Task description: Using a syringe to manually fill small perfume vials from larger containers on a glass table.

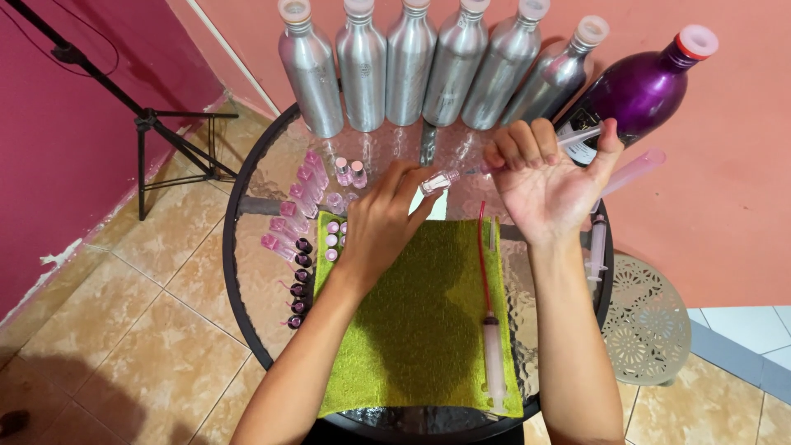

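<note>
My left hand (381,221) holds a small clear vial (439,181) tilted on its side above the far edge of a green cloth (420,330). My right hand (548,177), palm up, grips a syringe (577,138) whose thin needle points left into the vial's mouth. A second syringe (494,363) with a red tube lies on the cloth at the right.
A round glass table (247,272) carries several tall silver bottles (412,66) at the back, a purple bottle (638,86), and rows of small pink vials (297,206) with dark caps (298,284) at the left. Another syringe (596,247) lies at the right rim. A white stool (651,330) and a black tripod (148,124) stand beside the table.
</note>
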